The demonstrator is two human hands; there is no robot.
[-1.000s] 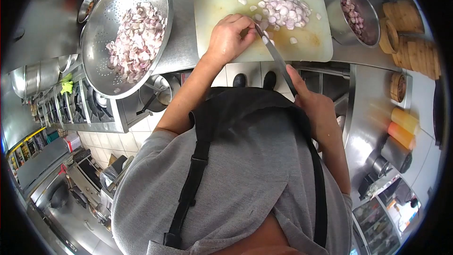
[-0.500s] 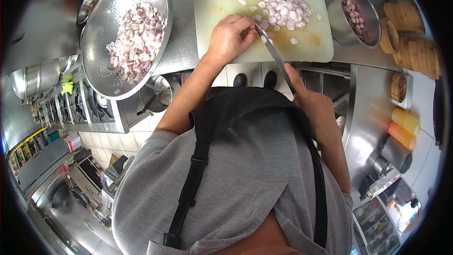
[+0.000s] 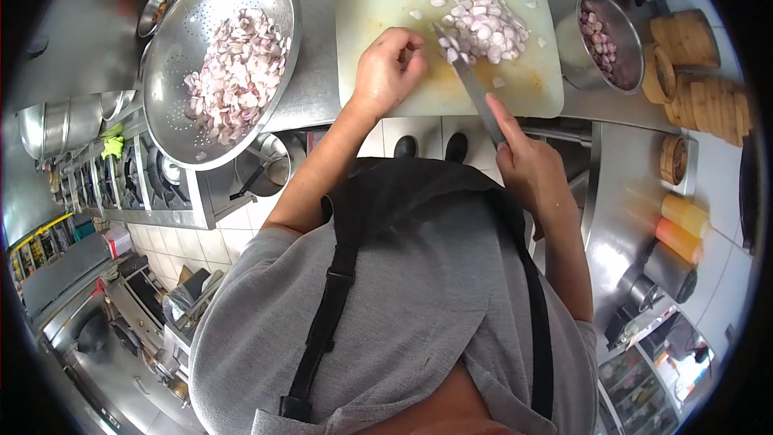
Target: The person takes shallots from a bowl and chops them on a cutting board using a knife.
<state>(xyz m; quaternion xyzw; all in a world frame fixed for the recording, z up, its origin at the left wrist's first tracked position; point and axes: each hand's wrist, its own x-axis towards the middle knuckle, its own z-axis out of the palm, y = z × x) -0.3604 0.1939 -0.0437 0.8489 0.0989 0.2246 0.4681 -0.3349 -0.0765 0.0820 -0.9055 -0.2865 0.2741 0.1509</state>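
Observation:
My right hand (image 3: 533, 167) grips a kitchen knife (image 3: 478, 98), its index finger stretched along the spine. The blade points away over the cutting board (image 3: 374, 0), its tip at the near edge of a pile of sliced shallots (image 3: 489, 31). Some slices lie beside or on the blade near the tip. Left of the tip, my left hand (image 3: 388, 72) rests over the board with its fingers curled in toward the thumb. Whatever those fingers hold, if anything, is hidden.
A large metal colander (image 3: 165, 105) with many shallot pieces (image 3: 237, 76) stands left of the board. To the right is a metal pot (image 3: 570, 56) with whole shallots (image 3: 597, 42). Beyond it are wooden steamers (image 3: 684, 36) and sauce bottles (image 3: 680, 238).
The knife tip has moved away from my left fingers and toward the pile, bringing slices by the blade. My left hand has turned slightly, a gap now between it and the knife.

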